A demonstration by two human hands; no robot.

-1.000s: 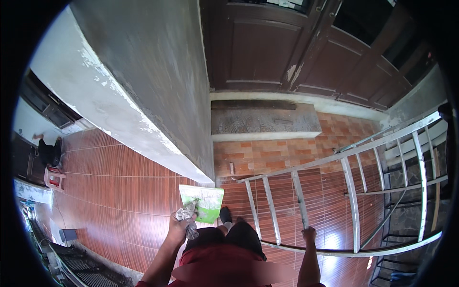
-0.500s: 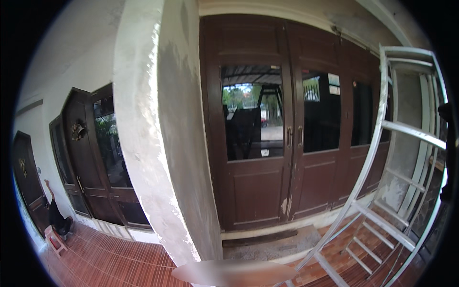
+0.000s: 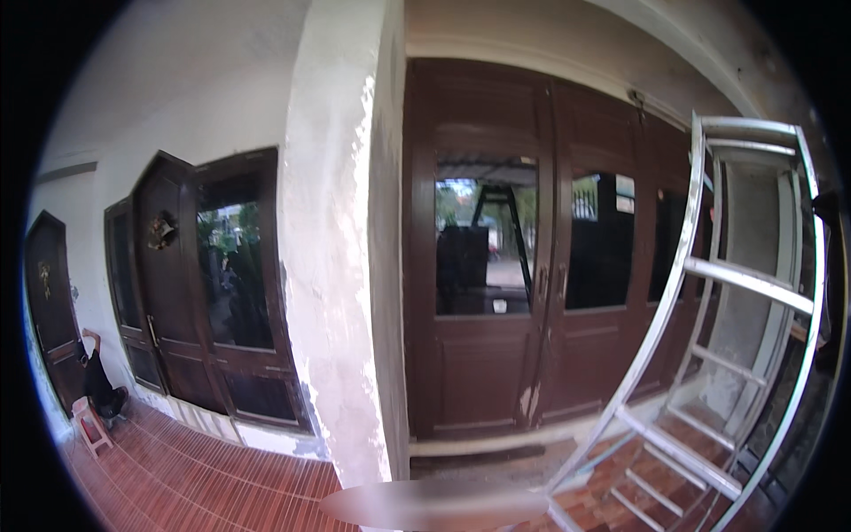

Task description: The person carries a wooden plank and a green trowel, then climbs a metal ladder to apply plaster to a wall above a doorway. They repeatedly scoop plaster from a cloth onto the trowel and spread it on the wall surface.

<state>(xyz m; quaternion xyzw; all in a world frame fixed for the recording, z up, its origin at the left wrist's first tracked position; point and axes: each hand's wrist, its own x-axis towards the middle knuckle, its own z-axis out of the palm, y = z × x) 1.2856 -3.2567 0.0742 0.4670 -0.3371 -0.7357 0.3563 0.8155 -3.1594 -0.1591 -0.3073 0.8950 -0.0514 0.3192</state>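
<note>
Neither of my hands shows in the head view, so what they hold or touch is hidden. Closest on the right stands an aluminium stepladder [image 3: 750, 285], its legs spread and its rungs facing me. Behind it is a wide brown wooden double door [image 3: 483, 372] with dark glass panes and two upright handles. A white-and-grey pillar [image 3: 332, 239] with flaking paint rises left of that door. A smeared oval patch covers part of the lower edge.
Far left, a person in dark clothes [image 3: 102, 383] crouches by the wall with an arm raised. Beside them stands a pink plastic stool [image 3: 89, 427]. Another dark door [image 3: 164, 279] carries a wreath. Red-brown tiles [image 3: 226, 474] cover the floor; a dark plank [image 3: 479, 463] lies at the doorstep.
The view has turned left, so the pillar and doors sit further right in it. The crouching person is more upright, their arm bent near the head. The stepladder stands in place.
</note>
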